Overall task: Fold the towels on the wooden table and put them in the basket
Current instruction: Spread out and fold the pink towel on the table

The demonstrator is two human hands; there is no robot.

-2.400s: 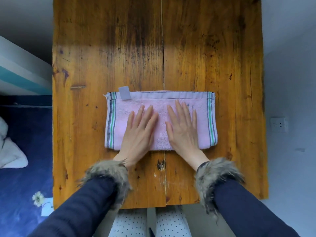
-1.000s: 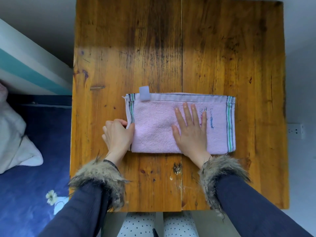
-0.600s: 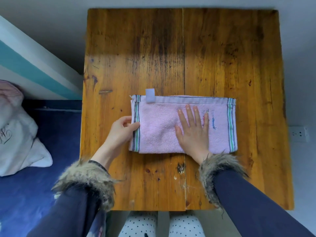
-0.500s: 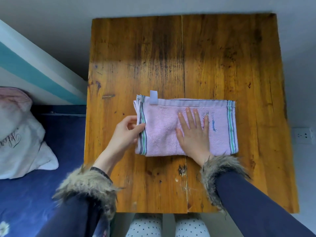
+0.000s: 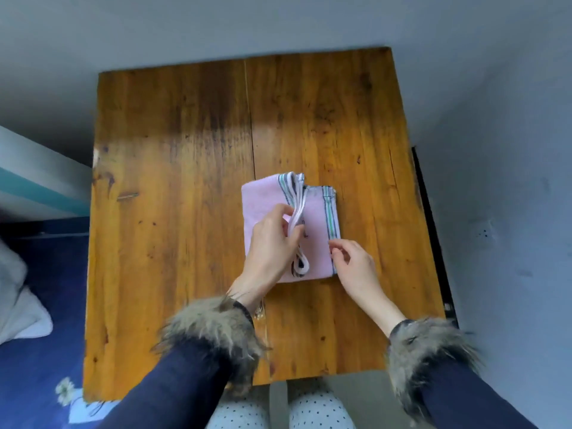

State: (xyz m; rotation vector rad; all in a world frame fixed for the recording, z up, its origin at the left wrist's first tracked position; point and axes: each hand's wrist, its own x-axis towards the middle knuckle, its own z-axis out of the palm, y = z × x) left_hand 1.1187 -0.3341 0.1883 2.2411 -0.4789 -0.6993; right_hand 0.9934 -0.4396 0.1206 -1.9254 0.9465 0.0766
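A pink towel [image 5: 261,205] with green and grey end stripes lies on the wooden table [image 5: 173,212], right of the middle seam. Its left end is doubled over toward the right end. My left hand [image 5: 272,243] pinches that folded striped edge and holds it just above the lower layer. My right hand [image 5: 353,264] sits at the towel's near right corner with its fingers loosely curled at the striped hem; whether it grips the hem is unclear. No basket is in view.
A blue floor covering [image 5: 40,289] with a flower print lies left of the table. A white cloth bundle [image 5: 18,305] sits on it at the far left. Grey wall [image 5: 510,212] runs along the table's right side and back.
My left hand has carried the towel's left end over to the right, halving its length. My right hand left the towel's middle and moved to the near right corner. The camera pulled back.
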